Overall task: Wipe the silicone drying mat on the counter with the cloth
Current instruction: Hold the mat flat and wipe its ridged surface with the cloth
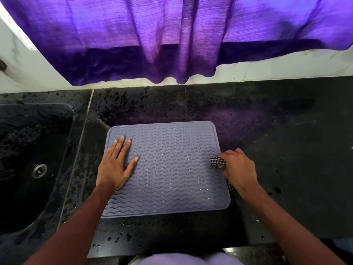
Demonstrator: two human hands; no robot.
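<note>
Your left hand [114,165]: flat, fingers spread, palm pressing the left part of the grey ridged silicone mat [172,169]. Your right hand [238,167]: curled tight around the bunched checkered cloth [217,162], at the mat's right edge. Mat lies on the wet black counter [277,131]; sink [28,159] to the left, purple curtain [172,35] behind.

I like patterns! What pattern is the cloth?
Black-and-white checks on the cloth, seen in the head view.
</note>
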